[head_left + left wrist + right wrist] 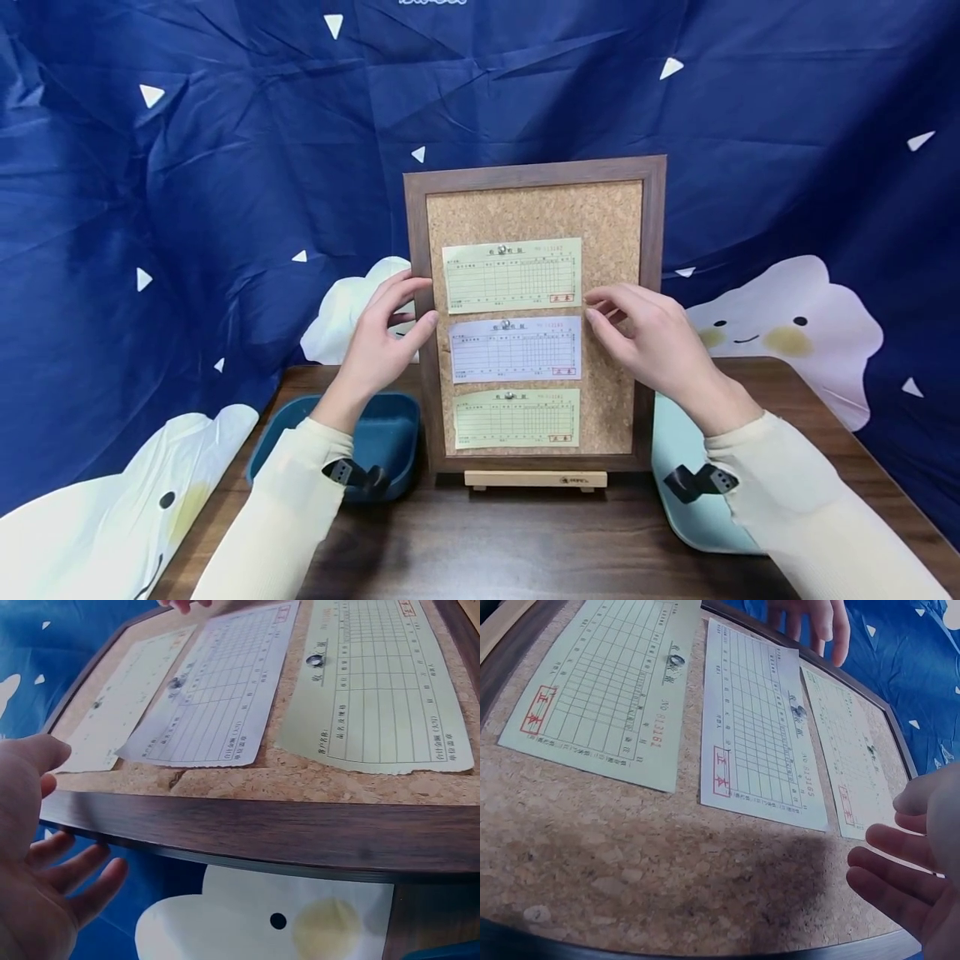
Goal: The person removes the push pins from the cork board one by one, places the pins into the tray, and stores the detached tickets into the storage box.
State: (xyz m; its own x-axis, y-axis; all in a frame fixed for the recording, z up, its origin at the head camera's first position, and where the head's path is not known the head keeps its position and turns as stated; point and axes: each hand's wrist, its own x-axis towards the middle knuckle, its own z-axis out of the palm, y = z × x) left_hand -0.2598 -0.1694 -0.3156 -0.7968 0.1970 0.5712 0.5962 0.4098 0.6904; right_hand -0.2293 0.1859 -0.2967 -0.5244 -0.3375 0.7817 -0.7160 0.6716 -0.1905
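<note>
A cork board (536, 212) in a dark wooden frame (534, 173) stands upright before me. Three receipt slips are pinned on it in a column: a pale green one (480, 286) on top, a lilac one (480, 354) in the middle and another pale green one (480, 423) below. One metal pushpin (503, 249) sits at the upper part of each slip. My left hand (375, 337) is at the frame's left side, thumb apart from its loosely spread fingers. By the right edges of the upper two slips is my right hand (651, 333), fingers loosely bent, holding nothing.
The board rests on a light wooden stand (487, 479) on a brown table (487, 550). A dark blue bin (405, 437) stands left of it, partly behind my left arm. A pale teal tray (686, 521) lies to the right, under my right arm. Behind hangs a blue curtain (525, 92).
</note>
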